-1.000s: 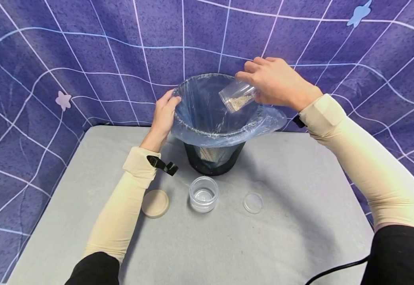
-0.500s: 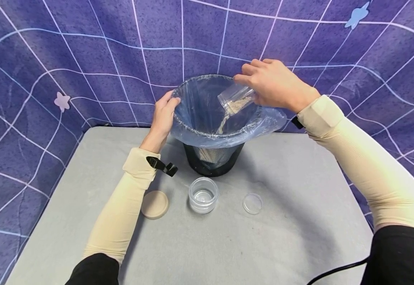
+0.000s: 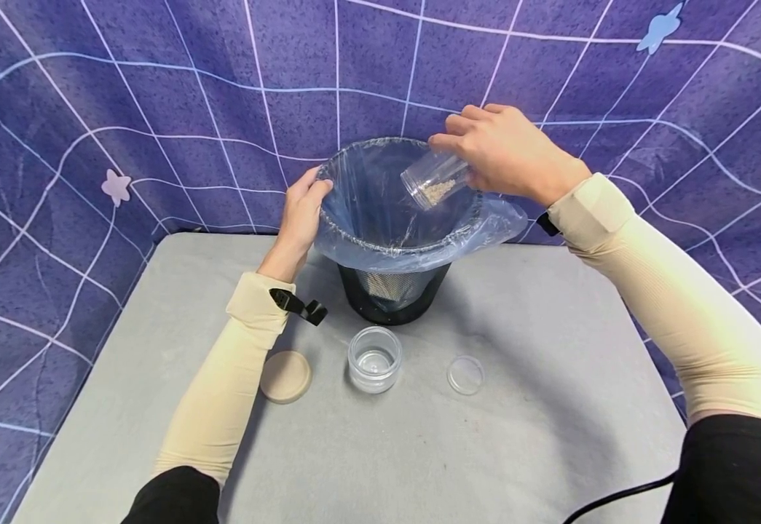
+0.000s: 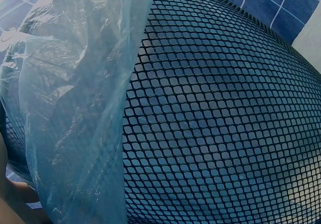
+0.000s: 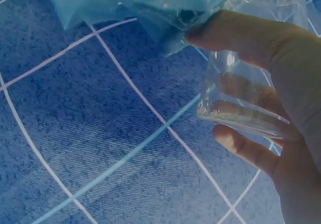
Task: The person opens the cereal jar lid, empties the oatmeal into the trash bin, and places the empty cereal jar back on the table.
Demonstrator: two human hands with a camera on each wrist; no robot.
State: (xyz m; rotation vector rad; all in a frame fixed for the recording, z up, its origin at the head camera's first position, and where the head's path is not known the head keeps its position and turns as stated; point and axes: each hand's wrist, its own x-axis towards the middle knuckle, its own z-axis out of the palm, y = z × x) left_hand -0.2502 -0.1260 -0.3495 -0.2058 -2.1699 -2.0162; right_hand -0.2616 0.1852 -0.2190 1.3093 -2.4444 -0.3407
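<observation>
My right hand grips a clear plastic jar, tipped mouth-down to the left over the bin. Pale beige grains lie along its lower side near the mouth. In the right wrist view the thumb and fingers wrap the jar, and a few grains cling by its base. My left hand holds the left rim of the black mesh bin, thumb over the edge. A translucent blue bag lines the bin and folds over its rim. The mesh wall and bag fill the left wrist view.
In front of the bin stands an open clear jar. A round beige lid lies to its left, a clear round lid to its right. The grey-covered table meets a purple curtain. A black cable runs at the front right.
A stream of grains fell from the tilted jar into the bin half a second ago; now no stream shows and fewer grains are in the jar. Both hands stay nearly in place.
</observation>
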